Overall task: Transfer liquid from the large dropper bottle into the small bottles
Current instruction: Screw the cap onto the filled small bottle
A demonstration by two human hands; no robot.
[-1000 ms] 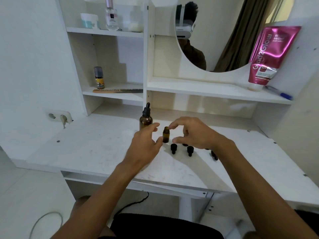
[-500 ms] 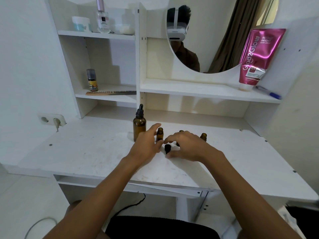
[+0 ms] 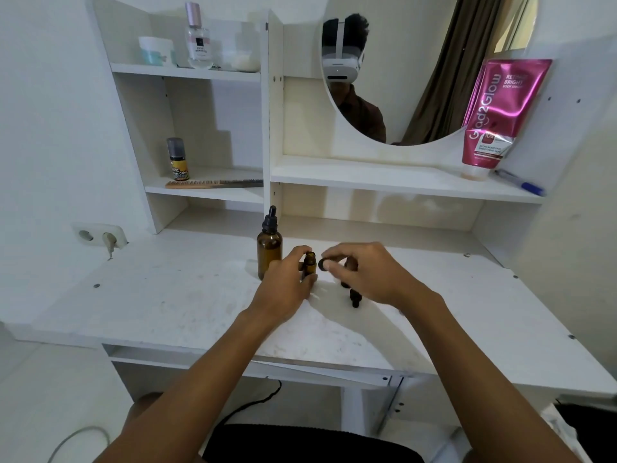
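The large amber dropper bottle stands upright on the white desk, its black dropper cap on. Just right of it, my left hand grips a small open amber bottle between thumb and fingers. My right hand pinches a small black cap right beside that bottle's mouth. Another small amber bottle is partly hidden behind my right fingers. A black dropper cap lies on the desk under my right hand.
Shelves rise behind the desk with a perfume bottle, a jar, a small spray can and a comb. A pink tube and a pen sit on the right shelf under a mirror. A wall socket is at left.
My right hand has lifted from the desk with a black cap and brought it beside the small bottle. My left hand has closed around that bottle.
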